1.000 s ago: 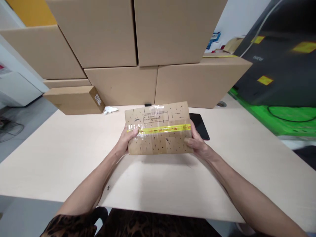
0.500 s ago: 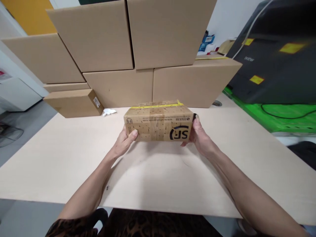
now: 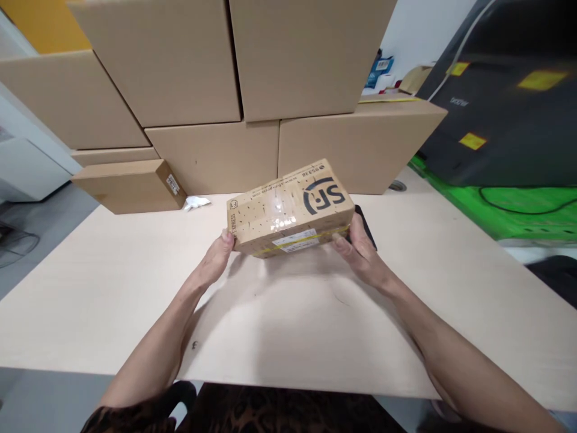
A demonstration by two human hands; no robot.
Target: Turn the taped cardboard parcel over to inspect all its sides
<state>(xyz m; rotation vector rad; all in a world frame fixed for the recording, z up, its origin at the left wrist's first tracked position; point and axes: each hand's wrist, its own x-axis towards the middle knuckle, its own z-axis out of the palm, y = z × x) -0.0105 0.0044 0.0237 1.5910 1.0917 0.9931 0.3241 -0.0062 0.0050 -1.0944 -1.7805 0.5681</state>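
Note:
Between my hands a brown cardboard box (image 3: 288, 204) with black SF lettering is held tilted above the table, its right end higher than its left. Clear tape crosses its top face, and a white label (image 3: 295, 239) with yellow tape shows on the side toward me. My left hand (image 3: 219, 255) grips the left end, thumb at the lower corner. At the right end, my right hand (image 3: 358, 249) clasps the lower corner, thumb on the near side. Behind that hand lies a flat black object (image 3: 366, 228), partly hidden.
Large cardboard boxes (image 3: 211, 159) are stacked along the back of the table (image 3: 297, 337). At the left lie a smaller closed box (image 3: 128, 187) and a crumpled white scrap (image 3: 197, 202). A dark machine (image 3: 500, 120) stands on a green surface (image 3: 518, 210) at the right.
The box has been turned over toward me and tilted, so its labelled side now shows. My right thumb has shifted to the near side. A black object has come into view behind the right hand.

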